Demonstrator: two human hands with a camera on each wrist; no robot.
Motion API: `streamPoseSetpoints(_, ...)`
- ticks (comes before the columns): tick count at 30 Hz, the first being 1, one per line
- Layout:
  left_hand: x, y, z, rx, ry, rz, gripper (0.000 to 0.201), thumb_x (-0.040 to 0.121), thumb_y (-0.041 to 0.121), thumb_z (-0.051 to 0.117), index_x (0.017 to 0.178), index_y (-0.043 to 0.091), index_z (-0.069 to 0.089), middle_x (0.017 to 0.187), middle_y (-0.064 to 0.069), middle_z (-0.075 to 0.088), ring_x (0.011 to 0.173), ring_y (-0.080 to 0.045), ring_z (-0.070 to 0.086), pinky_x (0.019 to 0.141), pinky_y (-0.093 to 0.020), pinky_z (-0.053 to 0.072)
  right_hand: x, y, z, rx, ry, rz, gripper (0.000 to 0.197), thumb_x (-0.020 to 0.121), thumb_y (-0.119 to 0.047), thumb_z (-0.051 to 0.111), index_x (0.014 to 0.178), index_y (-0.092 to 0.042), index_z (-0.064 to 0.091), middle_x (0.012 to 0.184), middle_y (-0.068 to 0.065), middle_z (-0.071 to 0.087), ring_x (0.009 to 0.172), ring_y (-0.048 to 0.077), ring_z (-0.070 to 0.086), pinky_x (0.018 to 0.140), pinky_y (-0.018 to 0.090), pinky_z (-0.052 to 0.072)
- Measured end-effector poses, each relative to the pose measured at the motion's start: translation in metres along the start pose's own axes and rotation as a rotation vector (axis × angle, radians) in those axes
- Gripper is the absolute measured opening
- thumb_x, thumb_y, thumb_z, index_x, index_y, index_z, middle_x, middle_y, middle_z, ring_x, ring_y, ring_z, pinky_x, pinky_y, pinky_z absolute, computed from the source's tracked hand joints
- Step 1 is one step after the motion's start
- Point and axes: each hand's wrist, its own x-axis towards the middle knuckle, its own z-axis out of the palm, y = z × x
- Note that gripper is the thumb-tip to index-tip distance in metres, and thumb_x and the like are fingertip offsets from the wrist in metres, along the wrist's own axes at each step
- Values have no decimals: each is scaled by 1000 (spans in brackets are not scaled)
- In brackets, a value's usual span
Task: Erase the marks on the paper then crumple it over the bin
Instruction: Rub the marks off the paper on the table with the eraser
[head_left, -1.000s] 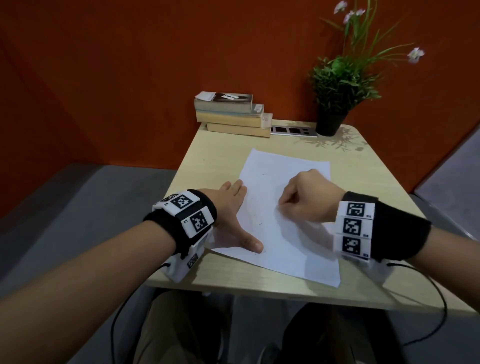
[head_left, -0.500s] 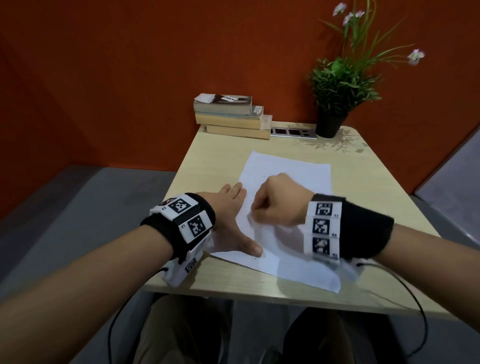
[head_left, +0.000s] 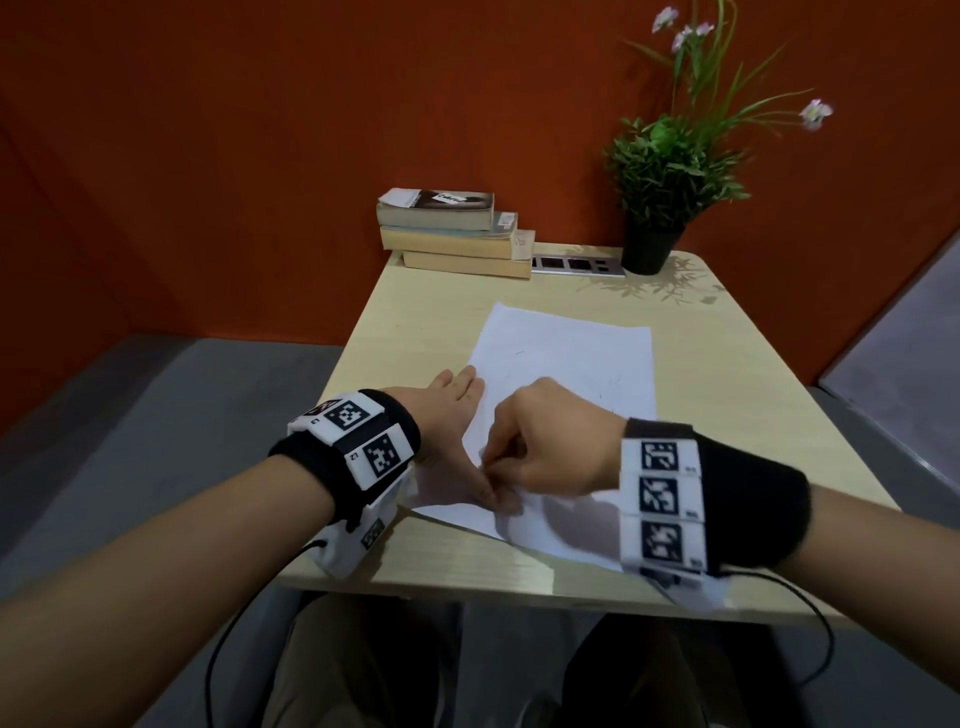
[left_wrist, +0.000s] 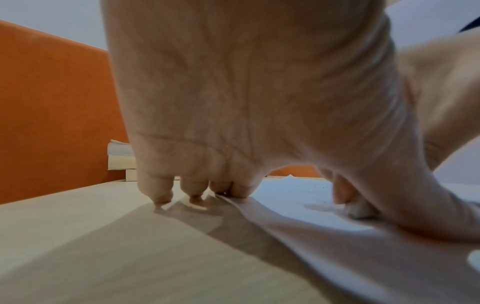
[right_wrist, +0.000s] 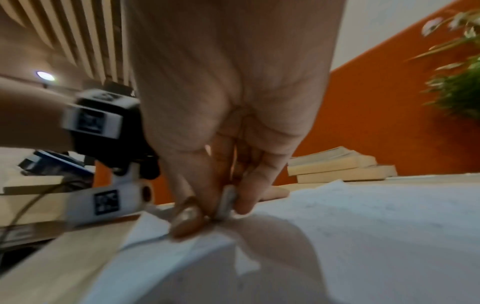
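Note:
A white sheet of paper (head_left: 566, 364) with faint pencil marks lies on the light wooden table (head_left: 415, 322). My left hand (head_left: 447, 431) lies flat, fingers straight, pressing the sheet's left edge (left_wrist: 259, 207) down; its thumb stretches toward the near edge. My right hand (head_left: 545, 447) is curled and pinches a small grey-white eraser (right_wrist: 225, 202) between thumb and fingers, its tip on the paper (right_wrist: 363, 216) right beside my left thumb. The eraser (left_wrist: 359, 209) shows next to the thumb in the left wrist view. No bin is in view.
A stack of three books (head_left: 457, 234) sits at the table's far edge, with a silver socket strip (head_left: 576, 265) and a potted plant (head_left: 665, 208) to its right. An orange wall stands behind. Grey floor lies on both sides.
My right hand has slid leftward and nearer across the sheet, from its middle to just beside my left thumb. My left hand has stayed pressed on the paper's edge.

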Motion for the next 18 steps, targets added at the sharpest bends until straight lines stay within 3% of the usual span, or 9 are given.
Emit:
streamPoseSetpoints(4, 0, -2, 1, -27, -7, 3, 156, 50, 96, 60, 156, 17, -23, 162, 7, -32, 150, -13, -23, 125, -48, 8, -5, 38, -11, -30, 78, 84, 10, 78, -17, 72, 81, -16, 81, 81, -7, 76, 74, 4, 67, 66, 7, 47)
streamPoseSetpoints(7, -1, -3, 1, -29, -18, 3, 160, 42, 100, 55, 156, 18, -23, 161, 7, -33, 150, -13, -24, 125, -49, 8, -3, 78, -29, -39, 184, 262, 12, 78, -12, 70, 80, -15, 81, 81, -8, 76, 79, 7, 68, 81, 22, 56)
streamPoseSetpoints(9, -1, -2, 0, -24, -25, 3, 166, 32, 103, 47, 156, 18, -23, 161, 7, -33, 150, -13, -24, 125, -49, 9, -3, 91, -36, -49, 228, 323, 13, 80, -11, 70, 81, -15, 82, 81, -7, 76, 79, 7, 67, 88, 25, 54)
streamPoseSetpoints(11, -2, -1, -1, -19, -20, 3, 167, 28, 103, 44, 156, 18, -23, 161, 8, -33, 150, -13, -23, 124, -49, 9, -9, 87, -34, -28, 220, 307, 13, 81, -12, 70, 81, -17, 82, 81, -10, 76, 77, 2, 67, 83, 22, 55)
streamPoseSetpoints(14, 0, -3, -1, -16, -12, 3, 163, 37, 103, 50, 156, 18, -23, 161, 8, -32, 150, -13, -23, 124, -49, 10, -28, 59, -15, 45, 89, 146, 7, 79, -20, 76, 83, -22, 82, 81, -16, 75, 74, -6, 66, 68, 10, 50)
streamPoseSetpoints(16, 1, -3, 0, -10, -9, 8, 158, 47, 99, 56, 156, 18, -23, 161, 7, -32, 150, -14, -23, 124, -49, 10, -39, 52, -7, 65, 44, 71, 7, 79, -23, 78, 84, -24, 82, 82, -15, 74, 74, -4, 66, 64, 6, 45)
streamPoseSetpoints(18, 0, -1, 0, -5, -17, 2, 155, 50, 97, 57, 156, 17, -24, 161, 6, -33, 151, -15, -23, 124, -50, 10, -39, 64, -13, 39, 80, 93, 6, 79, -21, 78, 82, -23, 82, 81, -14, 74, 72, -3, 66, 65, 7, 45)
